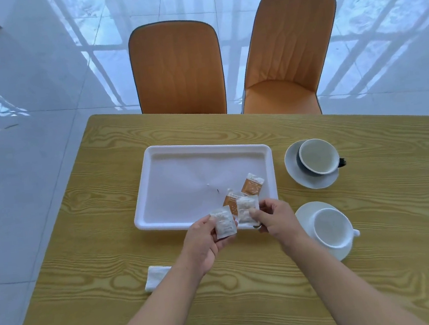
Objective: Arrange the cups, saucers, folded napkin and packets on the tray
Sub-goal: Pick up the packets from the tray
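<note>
Tray [142, 197] holding two orange packets [252, 184] just beyond fingertips, left hand [203, 241] pinching a pale packet [224, 222], right hand [273, 217] pinching a second pale packet [245, 208]

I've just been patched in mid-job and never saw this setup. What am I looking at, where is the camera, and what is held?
There is no machine: a person works with two bare hands, and the one picture comes from a camera on their head, looking down. On the wooden table lies a white tray with two orange packets in it. The left hand holds one white packet, the right hand a second white packet, at the tray's near edge. Right of the tray stand a dark cup and a white cup, each on a saucer. A folded napkin lies by the left forearm.
</note>
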Action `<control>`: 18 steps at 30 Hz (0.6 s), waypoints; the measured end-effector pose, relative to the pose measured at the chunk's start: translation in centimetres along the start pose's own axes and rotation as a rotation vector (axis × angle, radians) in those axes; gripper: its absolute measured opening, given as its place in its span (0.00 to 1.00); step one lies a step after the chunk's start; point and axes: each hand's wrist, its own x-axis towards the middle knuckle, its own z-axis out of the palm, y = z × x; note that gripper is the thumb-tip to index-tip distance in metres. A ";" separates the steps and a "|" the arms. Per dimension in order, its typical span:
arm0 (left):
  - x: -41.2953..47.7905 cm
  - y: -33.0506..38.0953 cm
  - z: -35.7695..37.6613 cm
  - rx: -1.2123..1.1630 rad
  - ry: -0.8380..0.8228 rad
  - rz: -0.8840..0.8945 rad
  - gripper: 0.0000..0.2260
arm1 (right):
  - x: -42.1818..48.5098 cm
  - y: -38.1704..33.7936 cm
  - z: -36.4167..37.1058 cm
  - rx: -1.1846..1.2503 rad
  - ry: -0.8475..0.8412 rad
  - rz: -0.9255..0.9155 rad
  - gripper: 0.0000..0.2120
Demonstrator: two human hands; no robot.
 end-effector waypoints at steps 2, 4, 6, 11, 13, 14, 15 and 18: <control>0.0 0.0 0.5 -0.001 0.000 -0.002 0.11 | -0.7 0.2 0.2 0.038 -0.030 -0.014 0.02; -0.1 -0.1 0.9 0.010 -0.017 -0.011 0.12 | -1.0 0.4 0.6 0.038 -0.046 -0.025 0.04; -0.2 -0.3 1.3 0.016 -0.032 -0.027 0.13 | -1.2 0.6 1.2 0.007 -0.042 -0.039 0.05; -0.6 -0.9 1.5 -0.020 -0.034 -0.041 0.15 | -1.1 1.3 2.1 -0.121 -0.057 -0.068 0.10; -0.6 -1.2 1.4 -0.026 -0.024 -0.034 0.15 | -1.1 1.5 2.5 -0.166 -0.028 -0.067 0.12; -0.6 -1.4 1.3 -0.026 -0.023 -0.029 0.14 | -1.1 1.6 2.7 -0.212 0.002 -0.069 0.14; -0.5 -1.5 1.2 -0.022 -0.026 -0.024 0.14 | -1.2 1.7 2.9 -0.266 0.035 -0.075 0.15; -0.4 -1.7 1.0 0.002 -0.063 -0.011 0.15 | -1.2 1.9 3.1 -0.369 0.090 -0.083 0.16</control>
